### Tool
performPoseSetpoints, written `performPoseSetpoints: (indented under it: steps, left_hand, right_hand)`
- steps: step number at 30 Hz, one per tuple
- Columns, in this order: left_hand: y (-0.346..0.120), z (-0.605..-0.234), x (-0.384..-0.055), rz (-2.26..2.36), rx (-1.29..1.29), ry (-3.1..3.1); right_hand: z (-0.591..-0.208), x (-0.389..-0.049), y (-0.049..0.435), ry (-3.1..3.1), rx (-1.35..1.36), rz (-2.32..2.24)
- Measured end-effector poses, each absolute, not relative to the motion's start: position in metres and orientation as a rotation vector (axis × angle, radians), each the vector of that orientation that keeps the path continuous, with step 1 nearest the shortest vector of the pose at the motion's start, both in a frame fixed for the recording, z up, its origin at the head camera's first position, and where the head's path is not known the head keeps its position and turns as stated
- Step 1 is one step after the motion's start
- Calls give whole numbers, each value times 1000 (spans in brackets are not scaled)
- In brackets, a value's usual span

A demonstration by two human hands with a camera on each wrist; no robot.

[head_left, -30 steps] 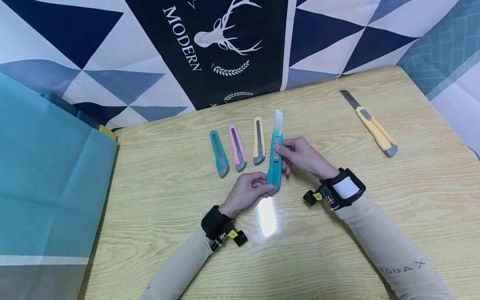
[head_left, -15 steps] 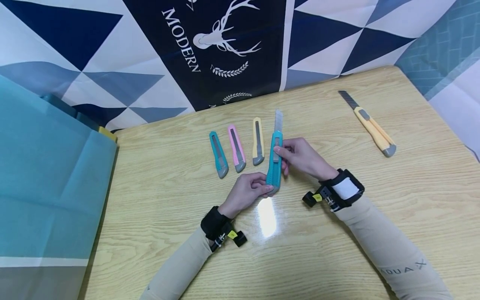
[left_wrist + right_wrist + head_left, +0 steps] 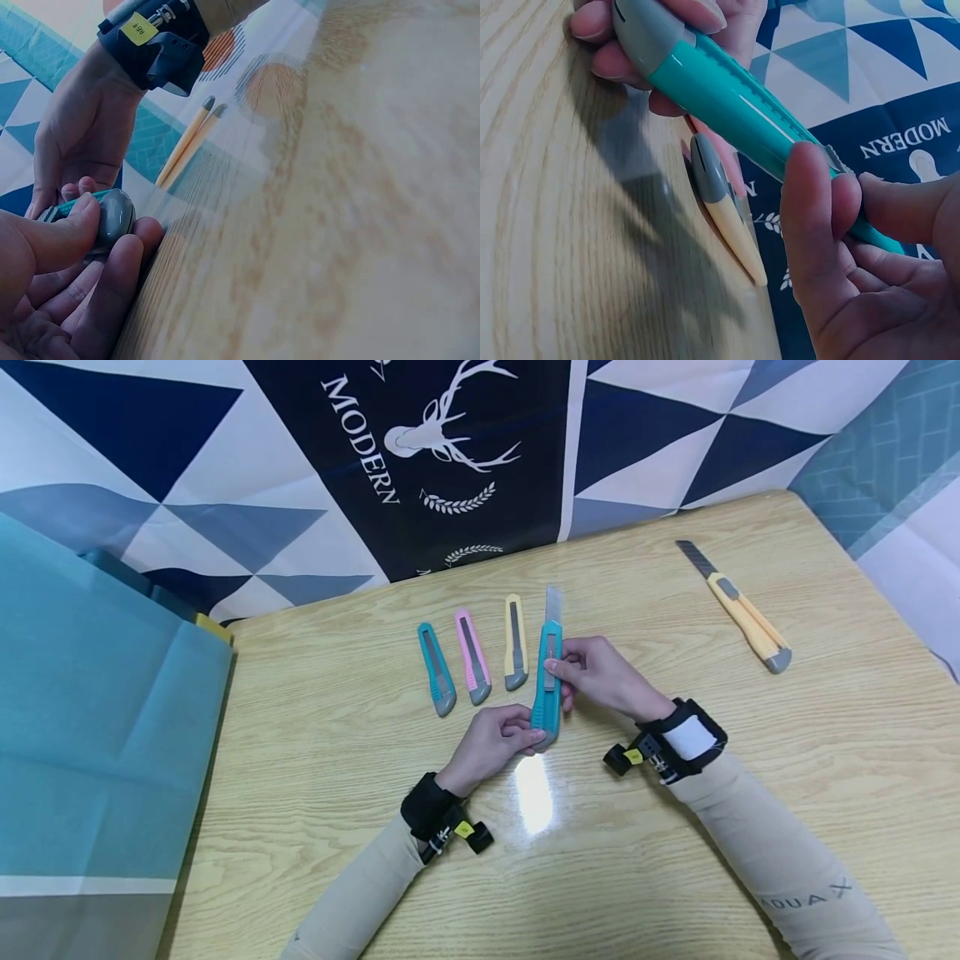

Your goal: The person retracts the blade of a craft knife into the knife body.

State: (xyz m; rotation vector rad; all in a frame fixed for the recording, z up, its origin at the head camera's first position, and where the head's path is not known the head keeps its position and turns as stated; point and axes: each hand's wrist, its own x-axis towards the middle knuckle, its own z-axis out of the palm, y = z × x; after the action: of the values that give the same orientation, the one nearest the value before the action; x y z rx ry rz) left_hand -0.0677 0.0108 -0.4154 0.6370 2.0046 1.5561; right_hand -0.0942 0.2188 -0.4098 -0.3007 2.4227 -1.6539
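Note:
A large teal utility knife (image 3: 547, 706) is held over the table, pointing away from me, with its blade (image 3: 553, 606) out of the far end. My left hand (image 3: 491, 743) pinches the grey end cap (image 3: 115, 217) between thumb and fingers. Around the middle of the handle, my right hand (image 3: 600, 672) grips the knife, its thumb on the grey slider (image 3: 838, 159). To the left lie three smaller utility knives with no blade showing: teal (image 3: 437, 668), pink (image 3: 472, 656) and yellow (image 3: 516, 643). In the right wrist view, the small yellow one shows below the handle.
A large yellow utility knife (image 3: 746, 618) with its blade out lies at the far right of the wooden table (image 3: 337, 693). A patterned cloth (image 3: 480, 527) hangs behind the back edge. Teal cloth (image 3: 97, 693) covers something along the left side.
My right thumb and the slider have shifted slightly toward me, and less of the blade sticks out. The left hand still grips the end; the other knives lie as before.

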Motion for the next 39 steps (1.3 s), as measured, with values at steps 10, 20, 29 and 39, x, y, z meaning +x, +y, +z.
performPoseSetpoints:
  steps: [10,20,29,39]
  left_hand:
    - [10,-417,-67,1547,636,2001]
    - [11,-415,-67,1535,661,2030]
    - [11,-415,-67,1551,659,2025]
    - [11,-413,-67,1534,648,2033]
  right_hand:
    - [-408,-92,219,2336,-291,-1665]
    - [-407,-92,219,2331,-288,-1674]
    - [-407,-90,217,2357,-345,-1675]
    - [-406,-90,218,2341,-361,-1664]
